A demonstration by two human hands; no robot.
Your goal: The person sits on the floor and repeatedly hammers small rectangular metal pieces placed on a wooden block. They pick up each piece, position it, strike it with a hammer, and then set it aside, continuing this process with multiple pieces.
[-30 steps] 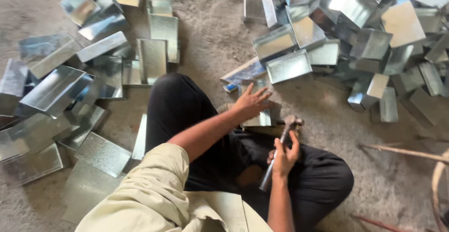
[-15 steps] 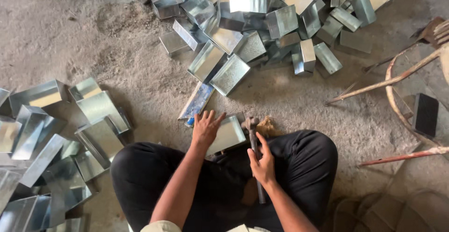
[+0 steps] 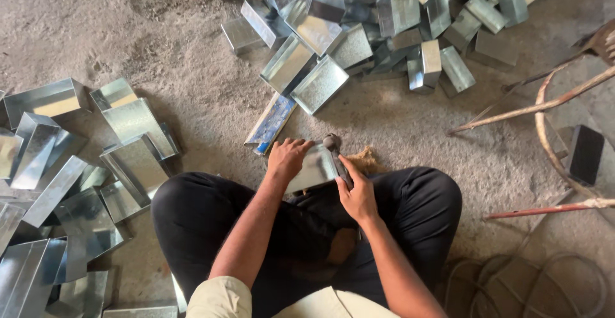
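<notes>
I sit cross-legged on the ground in black trousers. My left hand presses down on a bent galvanised sheet-metal piece lying between my knees. My right hand grips the handle of a hammer, whose head rests at the top edge of the metal piece. The hammer's handle is mostly hidden under my palm and the sheet. A flat blue-patterned strip lies on the ground just beyond my left hand.
A heap of several shiny metal trays lies ahead. Another pile of folded metal pieces spreads at my left. Bent rusty rods and a dark block lie at the right, with coiled wire at lower right.
The view has swung so the far heap sits ahead. My left hand came down onto the metal piece, and the hammer head dropped onto its top edge.
</notes>
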